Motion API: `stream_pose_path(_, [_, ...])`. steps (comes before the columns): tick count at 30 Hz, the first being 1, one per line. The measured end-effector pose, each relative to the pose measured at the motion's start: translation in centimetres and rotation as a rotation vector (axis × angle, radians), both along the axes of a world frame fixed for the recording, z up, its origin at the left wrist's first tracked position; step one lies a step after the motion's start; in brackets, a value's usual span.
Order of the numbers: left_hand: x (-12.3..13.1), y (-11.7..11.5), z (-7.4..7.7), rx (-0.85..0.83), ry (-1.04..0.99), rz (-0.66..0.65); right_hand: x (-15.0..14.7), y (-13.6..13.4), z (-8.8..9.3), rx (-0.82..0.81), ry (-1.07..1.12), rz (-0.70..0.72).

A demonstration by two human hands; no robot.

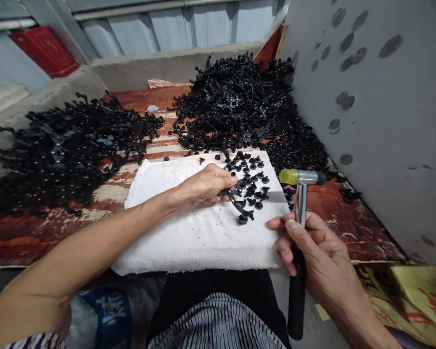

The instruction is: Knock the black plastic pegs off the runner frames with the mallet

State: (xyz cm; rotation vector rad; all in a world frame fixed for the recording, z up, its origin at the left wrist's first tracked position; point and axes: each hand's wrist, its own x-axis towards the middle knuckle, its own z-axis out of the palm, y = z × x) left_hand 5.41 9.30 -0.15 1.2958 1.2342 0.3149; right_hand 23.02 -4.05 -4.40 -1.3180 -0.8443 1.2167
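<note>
My left hand (209,185) is closed on a black plastic bracket (236,202) with several arms, just above a white cloth (167,237). One arm of the bracket reaches down toward the cloth and ends at a round black piece. Small black suction-cup-like pieces (257,195) lie loose on the cloth, right beside this hand. In my right hand (312,242) is a small mallet (301,208), held upright by its black handle. Its head has a yellow tip on the left and a dark tip on the right. The mallet is apart from the bracket.
Two heaps of black brackets lie on the worn red-brown table: a left heap (65,145) and a larger back heap (236,102). A grey panel (378,121) bounds the right side. Behind stands a low concrete ledge (141,68) with a red box (45,51). Printed sacks (410,295) sit below.
</note>
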Motion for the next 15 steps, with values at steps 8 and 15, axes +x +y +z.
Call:
stream_pose_path(8, [-0.1, 0.1, 0.2, 0.037, 0.054, -0.017, 1.7, 0.4, 1.6, 0.246, -0.63, 0.105])
stream_pose_path(15, [-0.3, 0.2, -0.2, 0.043, 0.02, 0.002, 2.2, 2.9, 2.5, 0.518, -1.026, 0.119])
